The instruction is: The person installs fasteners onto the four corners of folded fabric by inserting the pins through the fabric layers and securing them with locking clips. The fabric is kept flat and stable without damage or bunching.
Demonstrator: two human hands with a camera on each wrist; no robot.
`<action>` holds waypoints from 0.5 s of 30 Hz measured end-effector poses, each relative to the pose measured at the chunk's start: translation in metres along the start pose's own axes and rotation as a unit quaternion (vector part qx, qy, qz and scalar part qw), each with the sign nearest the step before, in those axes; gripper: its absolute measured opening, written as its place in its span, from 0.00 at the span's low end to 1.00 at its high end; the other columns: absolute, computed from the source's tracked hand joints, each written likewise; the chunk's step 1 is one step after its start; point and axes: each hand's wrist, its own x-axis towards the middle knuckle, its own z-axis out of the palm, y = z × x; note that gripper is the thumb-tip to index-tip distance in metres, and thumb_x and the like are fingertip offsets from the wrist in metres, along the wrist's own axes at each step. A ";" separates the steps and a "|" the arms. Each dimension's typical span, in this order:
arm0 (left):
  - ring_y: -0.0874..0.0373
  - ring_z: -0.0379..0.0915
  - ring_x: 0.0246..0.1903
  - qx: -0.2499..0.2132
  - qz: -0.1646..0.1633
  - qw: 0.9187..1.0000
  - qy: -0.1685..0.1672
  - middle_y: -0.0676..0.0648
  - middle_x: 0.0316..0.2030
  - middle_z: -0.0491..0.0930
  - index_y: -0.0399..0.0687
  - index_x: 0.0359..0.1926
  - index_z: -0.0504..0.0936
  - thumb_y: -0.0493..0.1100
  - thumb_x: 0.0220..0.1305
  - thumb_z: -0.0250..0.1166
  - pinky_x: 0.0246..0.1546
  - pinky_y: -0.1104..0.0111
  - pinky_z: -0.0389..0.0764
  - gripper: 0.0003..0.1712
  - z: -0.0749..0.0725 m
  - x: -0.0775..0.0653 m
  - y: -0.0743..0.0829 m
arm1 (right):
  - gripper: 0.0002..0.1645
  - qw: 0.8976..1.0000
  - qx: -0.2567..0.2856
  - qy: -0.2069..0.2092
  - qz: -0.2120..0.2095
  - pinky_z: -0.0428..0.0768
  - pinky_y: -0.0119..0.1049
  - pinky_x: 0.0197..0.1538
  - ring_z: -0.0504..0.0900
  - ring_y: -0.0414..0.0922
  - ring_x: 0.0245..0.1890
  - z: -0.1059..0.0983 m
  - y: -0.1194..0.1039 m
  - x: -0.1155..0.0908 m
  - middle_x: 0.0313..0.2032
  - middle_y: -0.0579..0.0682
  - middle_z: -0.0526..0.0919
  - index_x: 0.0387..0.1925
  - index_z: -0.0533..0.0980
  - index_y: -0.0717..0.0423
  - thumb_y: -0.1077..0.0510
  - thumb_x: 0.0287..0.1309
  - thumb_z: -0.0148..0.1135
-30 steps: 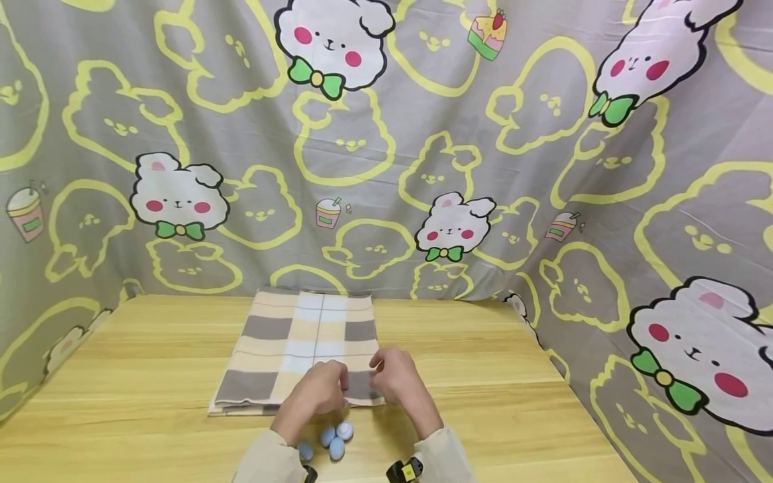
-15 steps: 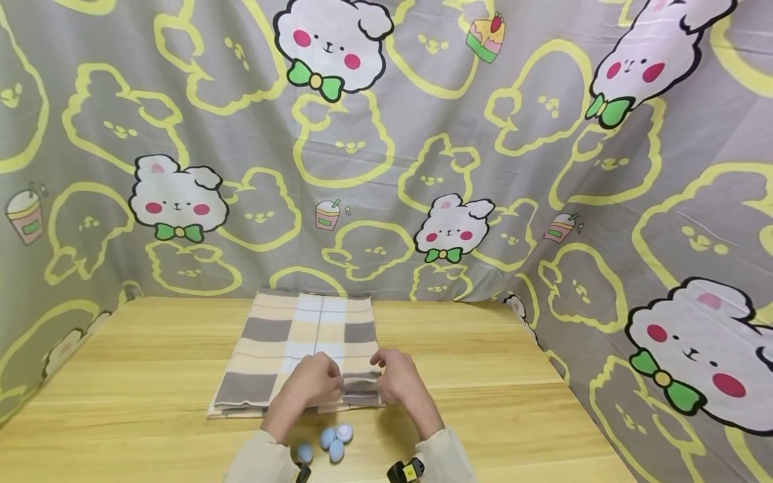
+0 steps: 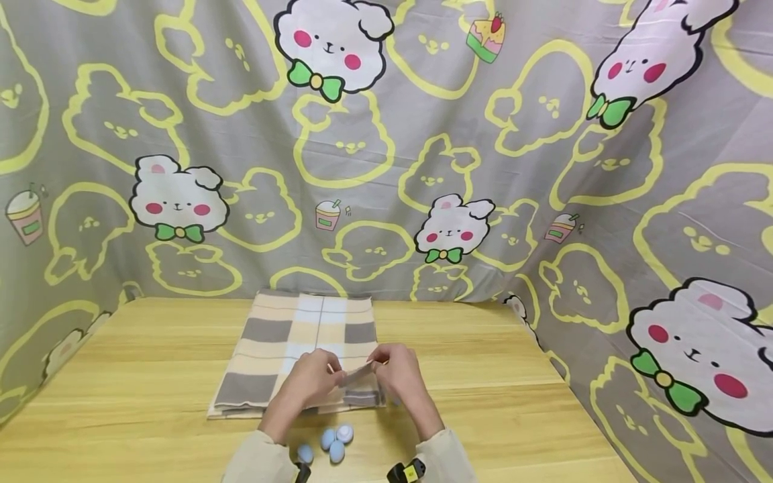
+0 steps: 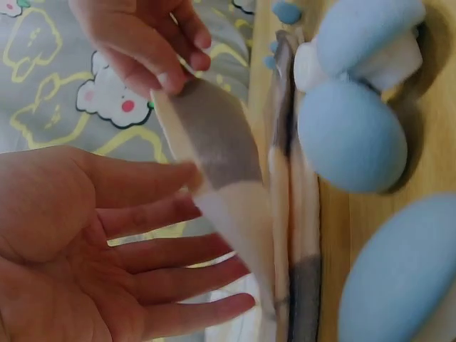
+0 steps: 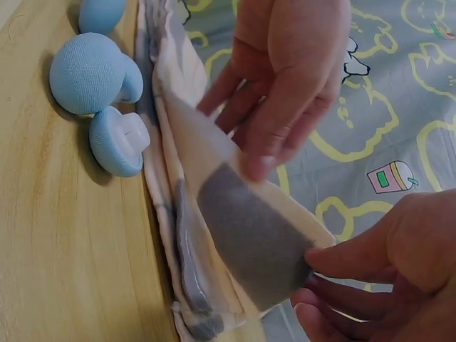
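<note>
Table [image 3: 495,402]: one. Plaid cloth [image 3: 266,362]: one, reaching the surface's far edge. Blue mushroom-shaped pieces [image 3: 337,451]: four, on the surface, farther from that edge than the cloth. Additional blue items [image 4: 286,11]: two spots visible from the left wrist; exact count indeterminable. Hands: two, left hand [image 3: 313,377] and right hand [image 3: 396,370]. Sleeves [image 3: 447,459]: two. Black wrist devices [image 3: 406,471]: two.
</note>
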 end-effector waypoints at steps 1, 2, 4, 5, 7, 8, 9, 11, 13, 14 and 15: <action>0.59 0.75 0.22 -0.011 0.002 1.000 -0.001 0.50 0.21 0.84 0.43 0.29 0.86 0.38 0.60 0.71 0.23 0.67 0.73 0.04 0.001 0.001 0.001 | 0.07 1.000 0.002 0.001 0.001 0.76 0.34 0.31 0.78 0.40 0.28 0.000 0.000 0.000 0.26 0.49 0.87 0.26 0.85 0.58 0.71 0.53 0.66; 0.59 0.77 0.23 -0.022 0.005 1.000 -0.001 0.49 0.23 0.85 0.42 0.33 0.86 0.39 0.60 0.72 0.24 0.67 0.75 0.04 0.003 0.001 0.002 | 0.07 1.000 0.005 0.000 0.003 0.76 0.34 0.31 0.79 0.41 0.28 0.001 0.000 0.001 0.26 0.49 0.87 0.26 0.85 0.58 0.70 0.53 0.67; 0.58 0.80 0.25 -0.036 0.015 0.999 -0.001 0.46 0.26 0.87 0.41 0.38 0.87 0.40 0.60 0.73 0.26 0.66 0.77 0.08 0.007 0.003 0.004 | 0.06 1.000 0.008 0.000 0.003 0.76 0.35 0.32 0.79 0.41 0.28 0.001 0.000 0.002 0.26 0.48 0.87 0.26 0.85 0.57 0.69 0.54 0.67; 0.58 0.81 0.26 -0.042 0.021 0.999 0.000 0.45 0.27 0.87 0.41 0.40 0.87 0.41 0.60 0.74 0.26 0.66 0.78 0.10 0.009 0.004 0.005 | 0.06 1.000 0.009 -0.001 0.003 0.76 0.35 0.32 0.79 0.41 0.28 0.001 0.001 0.002 0.26 0.48 0.87 0.26 0.85 0.57 0.69 0.55 0.67; 0.57 0.82 0.26 -0.049 0.040 0.998 0.010 0.44 0.28 0.88 0.40 0.41 0.87 0.40 0.59 0.74 0.26 0.65 0.79 0.10 0.014 0.005 0.007 | 0.07 1.000 0.006 -0.002 0.002 0.76 0.35 0.32 0.79 0.41 0.28 0.001 0.000 0.002 0.25 0.48 0.87 0.26 0.85 0.57 0.69 0.55 0.68; 0.58 0.82 0.26 -0.050 0.048 0.997 0.017 0.45 0.28 0.88 0.41 0.40 0.88 0.39 0.59 0.74 0.26 0.66 0.79 0.09 0.016 0.006 0.008 | 0.07 1.000 0.004 -0.002 0.002 0.76 0.36 0.32 0.79 0.41 0.28 0.001 0.000 0.002 0.25 0.48 0.87 0.25 0.85 0.57 0.69 0.55 0.68; 0.59 0.82 0.25 -0.049 0.057 0.997 0.027 0.45 0.27 0.88 0.42 0.38 0.88 0.39 0.59 0.74 0.27 0.66 0.79 0.07 0.018 0.007 0.008 | 0.07 1.000 0.002 -0.002 0.002 0.76 0.36 0.32 0.80 0.41 0.28 0.001 0.000 0.002 0.25 0.47 0.87 0.25 0.85 0.56 0.69 0.55 0.68; 0.62 0.81 0.23 -0.054 0.070 0.995 0.046 0.47 0.25 0.88 0.43 0.35 0.88 0.37 0.59 0.74 0.26 0.68 0.78 0.04 0.022 0.008 0.009 | 0.07 1.000 0.000 -0.003 0.003 0.76 0.36 0.33 0.80 0.41 0.28 0.001 0.000 0.002 0.25 0.47 0.87 0.25 0.85 0.56 0.69 0.54 0.68; 0.64 0.79 0.22 -0.052 0.080 0.993 0.064 0.48 0.23 0.87 0.44 0.31 0.88 0.35 0.58 0.74 0.25 0.69 0.77 0.02 0.025 0.009 0.010 | 0.07 1.000 -0.001 -0.005 0.005 0.76 0.36 0.32 0.79 0.41 0.28 0.001 0.000 0.002 0.25 0.47 0.87 0.25 0.85 0.56 0.69 0.54 0.68; 0.65 0.78 0.22 -0.053 0.078 0.993 0.070 0.49 0.22 0.86 0.45 0.30 0.88 0.34 0.58 0.74 0.25 0.70 0.77 0.03 0.027 0.009 0.010 | 0.07 1.000 0.000 -0.006 0.005 0.76 0.36 0.32 0.79 0.41 0.27 0.001 0.000 0.002 0.24 0.47 0.87 0.25 0.85 0.56 0.69 0.55 0.68; 0.65 0.77 0.21 -0.052 0.077 0.993 0.074 0.51 0.22 0.86 0.46 0.28 0.88 0.34 0.57 0.74 0.25 0.70 0.76 0.04 0.027 0.009 0.010 | 0.07 1.000 0.001 -0.007 0.006 0.76 0.35 0.32 0.79 0.40 0.27 0.001 0.000 0.002 0.25 0.47 0.87 0.25 0.85 0.56 0.69 0.55 0.68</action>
